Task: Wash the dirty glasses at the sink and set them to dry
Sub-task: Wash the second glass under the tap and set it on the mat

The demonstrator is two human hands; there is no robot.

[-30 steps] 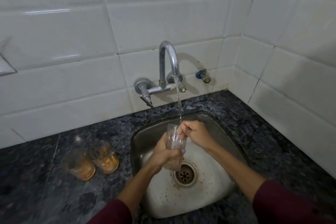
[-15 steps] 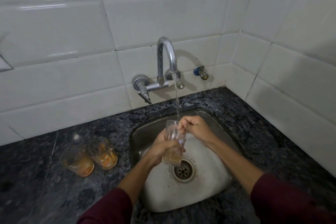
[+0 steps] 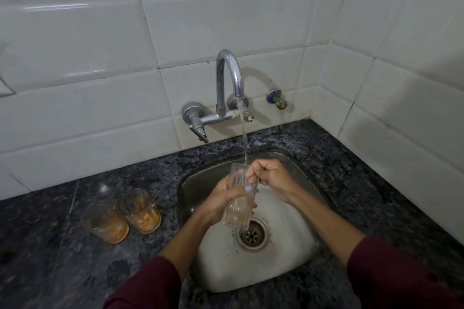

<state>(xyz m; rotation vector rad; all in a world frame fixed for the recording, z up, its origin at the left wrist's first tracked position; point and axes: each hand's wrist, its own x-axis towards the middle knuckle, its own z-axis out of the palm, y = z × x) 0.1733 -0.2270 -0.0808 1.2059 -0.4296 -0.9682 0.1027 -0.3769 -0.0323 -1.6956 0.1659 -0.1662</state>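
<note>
**Ribbed glass under the running tap, 2 dirty ones waiting**

Nearest the camera, 2 dark red sleeves (image 3: 391, 281) enter from the bottom edge, which cuts them off. They reach over the front rim of the steel sink (image 3: 288, 258), set into a dark speckled stone counter (image 3: 50, 258). Above the drain (image 3: 251, 233) of that sink, the left hand (image 3: 221, 198) is wrapped around the ribbed glass (image 3: 239, 195), holding it nearly upright. The right hand (image 3: 270, 174) is clenched at the glass's rim, fingers curled; whether any reach inside is hard to make out. A thin stream of water (image 3: 244, 138) falls to the rim. Left of the sink, 2 dirty glasses (image 3: 123, 213) stand side by side on the counter, orange residue at their bases, their outlines blurred. Behind the sink, the chrome tap (image 3: 229, 78) rises from white wall tiles (image 3: 100, 57), with a small brass valve (image 3: 277, 99) to its right, and the tiled wall turns a corner right of the sink. Against half a second ago the grip looks unchanged; the view has tipped down slightly
</note>
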